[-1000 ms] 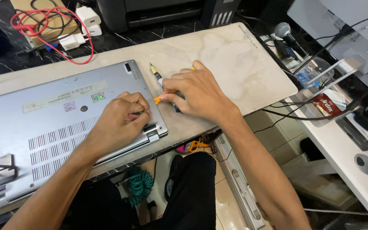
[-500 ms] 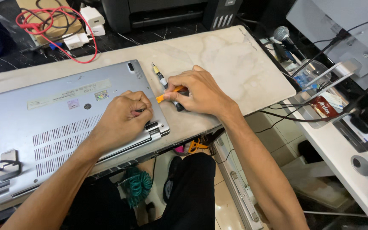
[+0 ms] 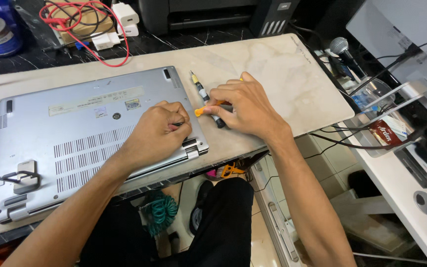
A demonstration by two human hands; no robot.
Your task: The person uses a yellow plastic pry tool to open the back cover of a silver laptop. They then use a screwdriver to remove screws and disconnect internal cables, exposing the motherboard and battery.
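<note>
Silver laptop (image 3: 85,138): lies upside down, base panel up, on the pale marble tabletop (image 3: 282,64). Left hand (image 3: 159,131): curled into a loose fist, resting on the laptop's near right corner; what it grips, if anything, cannot be told. Right hand (image 3: 245,106): fingers closed on an orange-handled tool (image 3: 208,109), on the tabletop just right of the laptop. Screwdriver (image 3: 204,96), yellow and black: lies on the tabletop between laptop and right hand. Red cable (image 3: 82,29) and white chargers (image 3: 119,20): beyond the laptop, well apart.
</note>
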